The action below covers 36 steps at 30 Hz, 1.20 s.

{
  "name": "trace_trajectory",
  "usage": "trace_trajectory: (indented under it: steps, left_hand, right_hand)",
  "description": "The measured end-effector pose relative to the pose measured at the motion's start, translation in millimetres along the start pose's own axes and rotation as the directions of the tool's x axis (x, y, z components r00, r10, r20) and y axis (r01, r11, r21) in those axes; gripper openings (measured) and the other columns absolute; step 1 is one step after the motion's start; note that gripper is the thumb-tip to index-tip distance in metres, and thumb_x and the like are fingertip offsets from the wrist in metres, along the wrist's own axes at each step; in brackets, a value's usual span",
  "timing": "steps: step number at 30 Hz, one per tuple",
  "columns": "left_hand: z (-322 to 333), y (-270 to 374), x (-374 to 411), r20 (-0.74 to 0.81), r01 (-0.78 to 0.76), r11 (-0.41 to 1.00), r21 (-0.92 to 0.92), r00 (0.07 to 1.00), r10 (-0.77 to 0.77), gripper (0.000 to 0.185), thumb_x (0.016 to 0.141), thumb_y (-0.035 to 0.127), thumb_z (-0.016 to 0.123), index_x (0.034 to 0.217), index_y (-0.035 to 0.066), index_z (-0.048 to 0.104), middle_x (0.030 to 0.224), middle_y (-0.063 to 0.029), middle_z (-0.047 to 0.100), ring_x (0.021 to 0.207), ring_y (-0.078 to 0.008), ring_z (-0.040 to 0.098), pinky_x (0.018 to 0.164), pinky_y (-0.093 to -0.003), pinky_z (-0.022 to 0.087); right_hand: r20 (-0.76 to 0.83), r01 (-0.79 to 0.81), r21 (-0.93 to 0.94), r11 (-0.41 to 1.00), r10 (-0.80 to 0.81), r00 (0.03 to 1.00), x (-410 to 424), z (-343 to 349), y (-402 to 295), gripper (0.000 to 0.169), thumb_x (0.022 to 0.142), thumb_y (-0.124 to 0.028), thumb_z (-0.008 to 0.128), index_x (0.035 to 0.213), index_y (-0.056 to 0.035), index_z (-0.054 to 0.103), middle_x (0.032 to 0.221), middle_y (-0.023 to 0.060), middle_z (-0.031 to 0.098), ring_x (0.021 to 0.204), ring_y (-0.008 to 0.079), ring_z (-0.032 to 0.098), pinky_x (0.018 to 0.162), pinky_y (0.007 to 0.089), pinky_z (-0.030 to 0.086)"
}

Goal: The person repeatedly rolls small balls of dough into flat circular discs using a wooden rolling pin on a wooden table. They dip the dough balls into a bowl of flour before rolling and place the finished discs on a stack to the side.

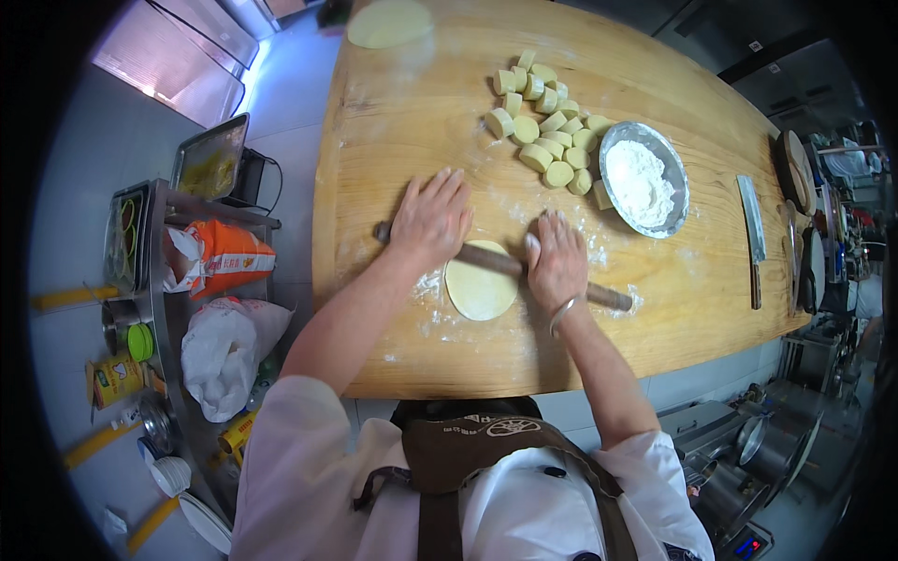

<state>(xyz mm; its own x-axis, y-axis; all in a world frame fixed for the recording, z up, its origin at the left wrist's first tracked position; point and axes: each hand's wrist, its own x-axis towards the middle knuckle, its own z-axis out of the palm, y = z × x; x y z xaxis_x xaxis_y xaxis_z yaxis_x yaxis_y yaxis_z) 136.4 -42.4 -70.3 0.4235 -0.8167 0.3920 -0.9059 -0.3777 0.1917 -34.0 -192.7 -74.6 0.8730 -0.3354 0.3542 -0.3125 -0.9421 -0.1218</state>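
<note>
A dark wooden rolling pin [491, 259] lies slantwise across the upper part of a flat round of pale dough [481, 289] on the wooden table [435, 365]. My left hand [433, 216] rests palm down over the pin near its left end. On the pin's right part, just beyond the dough round, lies my right hand [558, 263], a bangle at its wrist. Both palms press on the pin with the fingers stretched forward; their undersides are hidden. Beyond my hands are several cut dough pieces [558, 174] in a loose pile, beside a metal bowl of white flour [640, 184].
A cleaver-like knife [752, 224] lies at the table's right side. Another flat dough round [390, 23] is at the far left corner. A metal shelf rack [168, 301] with bags and trays stands left of the table. Pots [729, 491] stand at lower right.
</note>
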Motion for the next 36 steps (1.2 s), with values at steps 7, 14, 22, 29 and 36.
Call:
trace_trajectory:
  steps: [7, 14, 22, 29, 36]
  left_hand:
    - [-1.5, 4.4, -21.5, 0.155, 0.032, 0.964, -0.263, 0.988, 0.009, 0.013, 0.086, 0.018, 0.060, 0.090, 0.006, 0.058, 0.093, -0.0142, 0.056, 0.091, -0.0332, 0.054, 0.079, -0.0434, 0.045]
    - [-48.0, 59.6, -106.0, 0.216, 0.156, 0.948, -0.277, 0.972, -0.097, 0.011, 0.082, 0.014, 0.063, 0.087, 0.006, 0.059, 0.091, -0.0118, 0.053, 0.090, -0.0304, 0.054, 0.079, -0.0425, 0.043]
    - [-30.6, 17.5, -77.7, 0.043, 0.064, 0.998, 0.015, 0.997, -0.065, 0.019, 0.081, 0.019, 0.061, 0.094, 0.005, 0.058, 0.117, -0.0174, 0.055, 0.113, -0.0323, 0.049, 0.096, -0.0479, 0.034]
    - [-17.4, 10.0, -58.5, 0.041, 0.232, 0.972, 0.027, 0.972, -0.233, 0.031, 0.084, 0.020, 0.058, 0.110, 0.004, 0.058, 0.128, -0.0192, 0.052, 0.124, -0.0315, 0.046, 0.102, -0.0498, 0.031]
    - [-13.2, -0.9, -2.8, 0.104, 0.120, 0.993, 0.005, 0.987, -0.120, 0.035, 0.088, 0.017, 0.053, 0.121, 0.004, 0.055, 0.134, -0.0158, 0.050, 0.128, -0.0290, 0.045, 0.104, -0.0530, 0.029]
  right_hand:
    - [0.025, 0.134, 0.282, 0.950, -0.146, 0.989, -1.5, -26.6, -0.3, 0.025, 0.079, -0.025, 0.066, 0.091, -0.0043, 0.059, 0.085, 0.0105, 0.057, 0.081, 0.0293, 0.053, 0.070, 0.0406, 0.042]
    - [0.032, 0.192, 0.281, 0.940, -0.209, 0.977, -79.3, -59.1, -22.2, 0.042, 0.064, -0.016, 0.075, 0.100, -0.0031, 0.058, 0.091, 0.0114, 0.058, 0.082, 0.0286, 0.055, 0.067, 0.0394, 0.043]
    - [0.171, 0.041, 0.090, 0.995, -0.056, 0.984, -47.3, -29.0, -26.2, 0.049, 0.091, -0.030, 0.052, 0.128, 0.0027, 0.050, 0.134, 0.0212, 0.051, 0.128, 0.0354, 0.044, 0.106, 0.0478, 0.032]
    - [0.072, 0.049, 0.117, 0.992, -0.057, 0.996, -24.8, -16.0, -19.2, 0.044, 0.091, -0.028, 0.053, 0.121, 0.0049, 0.054, 0.125, 0.0235, 0.056, 0.119, 0.0376, 0.052, 0.099, 0.0476, 0.039]
    - [0.000, 0.028, 0.076, 0.997, -0.028, 1.000, 9.1, -0.1, 3.6, 0.037, 0.091, -0.021, 0.052, 0.115, 0.0054, 0.057, 0.122, 0.0244, 0.057, 0.117, 0.0388, 0.053, 0.095, 0.0462, 0.042]
